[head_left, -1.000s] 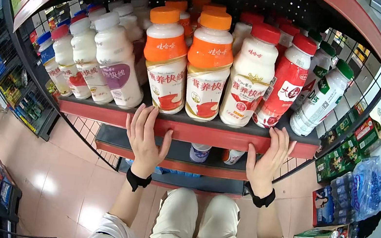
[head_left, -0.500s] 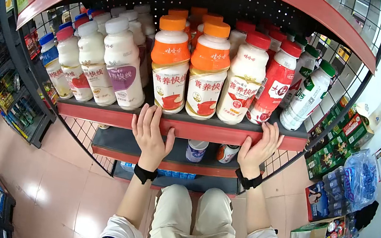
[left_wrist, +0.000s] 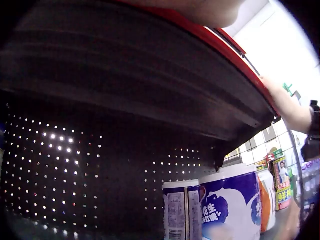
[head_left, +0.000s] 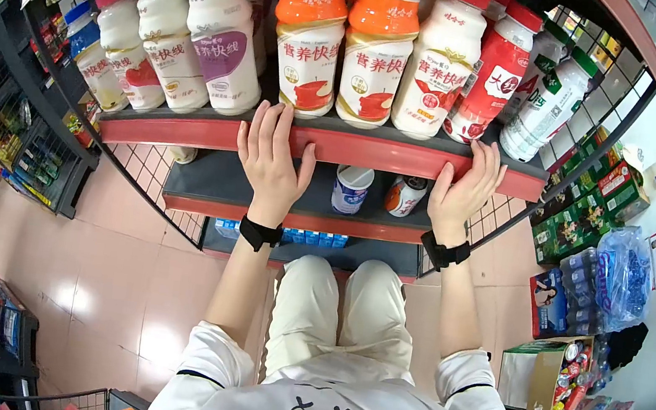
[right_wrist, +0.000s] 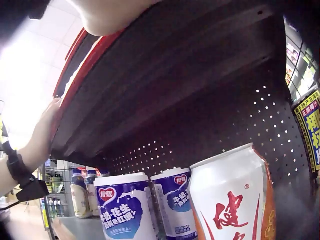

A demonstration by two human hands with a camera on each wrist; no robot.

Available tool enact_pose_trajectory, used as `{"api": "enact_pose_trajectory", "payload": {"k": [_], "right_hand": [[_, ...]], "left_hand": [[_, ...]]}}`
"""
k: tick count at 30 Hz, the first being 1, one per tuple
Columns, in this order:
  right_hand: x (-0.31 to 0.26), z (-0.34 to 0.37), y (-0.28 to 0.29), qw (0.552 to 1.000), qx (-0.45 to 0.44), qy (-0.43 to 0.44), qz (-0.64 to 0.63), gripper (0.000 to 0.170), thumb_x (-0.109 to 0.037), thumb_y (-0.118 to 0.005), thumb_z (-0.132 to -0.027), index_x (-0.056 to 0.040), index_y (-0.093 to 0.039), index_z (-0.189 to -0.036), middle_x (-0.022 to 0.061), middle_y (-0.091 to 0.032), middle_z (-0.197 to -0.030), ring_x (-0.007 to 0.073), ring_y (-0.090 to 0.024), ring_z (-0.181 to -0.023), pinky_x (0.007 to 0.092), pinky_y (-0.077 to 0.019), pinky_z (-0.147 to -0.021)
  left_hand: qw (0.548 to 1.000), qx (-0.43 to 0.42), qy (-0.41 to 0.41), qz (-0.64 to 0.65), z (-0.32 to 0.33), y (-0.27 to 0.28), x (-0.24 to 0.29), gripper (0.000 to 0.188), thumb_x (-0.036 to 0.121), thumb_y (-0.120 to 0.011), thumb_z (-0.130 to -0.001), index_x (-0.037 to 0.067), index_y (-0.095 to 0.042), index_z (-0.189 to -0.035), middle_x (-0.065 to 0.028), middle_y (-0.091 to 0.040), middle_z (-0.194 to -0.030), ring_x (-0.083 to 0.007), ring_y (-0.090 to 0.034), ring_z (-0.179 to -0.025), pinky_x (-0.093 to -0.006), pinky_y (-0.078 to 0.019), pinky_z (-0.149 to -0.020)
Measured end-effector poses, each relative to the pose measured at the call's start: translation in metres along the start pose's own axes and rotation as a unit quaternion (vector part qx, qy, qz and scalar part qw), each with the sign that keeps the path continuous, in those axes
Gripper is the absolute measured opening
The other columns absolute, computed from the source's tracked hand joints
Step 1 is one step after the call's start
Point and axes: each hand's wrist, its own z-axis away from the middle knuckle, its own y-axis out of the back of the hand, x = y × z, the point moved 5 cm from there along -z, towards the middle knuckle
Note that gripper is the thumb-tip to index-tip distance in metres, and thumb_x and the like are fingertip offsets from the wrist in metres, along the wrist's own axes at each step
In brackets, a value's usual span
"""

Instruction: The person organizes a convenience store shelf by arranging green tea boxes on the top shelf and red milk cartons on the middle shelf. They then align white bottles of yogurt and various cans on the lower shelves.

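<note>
In the head view, my left hand (head_left: pixel 273 165) rests on the red front edge of a shelf (head_left: pixel 353 149), fingers straight and fingertips on top. My right hand (head_left: pixel 464 187) rests on the same edge farther right, fingers also extended. Neither holds an item. Behind the left fingertips stands an orange-capped bottle (head_left: pixel 307 41); a red bottle (head_left: pixel 493 77) stands behind the right ones. Between them are another orange-capped bottle (head_left: pixel 378 51) and a red-capped white bottle (head_left: pixel 440 69). Both wrist views look under the shelf, where a purple-and-white can (right_wrist: pixel 125 205) stands beside a white-and-orange can (right_wrist: pixel 232 195).
White-capped bottles (head_left: pixel 221 40) stand at the shelf's left, and a green-capped bottle (head_left: pixel 548 106) at its right end. A lower shelf (head_left: pixel 263 187) holds a few cans. An open carton (head_left: pixel 544 377) and wrapped bottle packs (head_left: pixel 622 279) lie on the right side.
The shelf, bottles and both hands appear higher in the head view, and more of the shirt shows. Both hands stay on the shelf edge.
</note>
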Motion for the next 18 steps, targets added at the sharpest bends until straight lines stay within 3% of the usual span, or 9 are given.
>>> {"api": "enact_pose_trajectory", "payload": {"k": [8,18], "right_hand": [[-0.009,-0.004,0.012,0.999,-0.036,-0.025,-0.023,0.046,-0.018,-0.058,-0.087,-0.0004,-0.046,-0.127,0.0169,-0.047,-0.129,0.0344,-0.036,-0.131,0.0538,-0.0184,-0.112],[-0.011,-0.012,0.023,0.997,-0.064,-0.035,-0.026,0.041,-0.019,-0.058,-0.088,-0.0007,-0.048,-0.123,0.0177,-0.049,-0.127,0.0343,-0.039,-0.129,0.0544,-0.0202,-0.112]], "left_hand": [[0.996,-0.063,0.037,0.044,-0.011,0.022,0.01,0.055,0.02,-0.064,-0.084,0.003,-0.045,-0.132,-0.0126,-0.049,-0.13,-0.0321,-0.041,-0.128,-0.0489,-0.0278,-0.107],[0.997,-0.079,0.015,-0.009,-0.021,0.033,0.019,0.045,0.017,-0.063,-0.087,0.0,-0.047,-0.126,-0.0175,-0.05,-0.126,-0.0334,-0.045,-0.123,-0.0478,-0.0319,-0.106]]}}
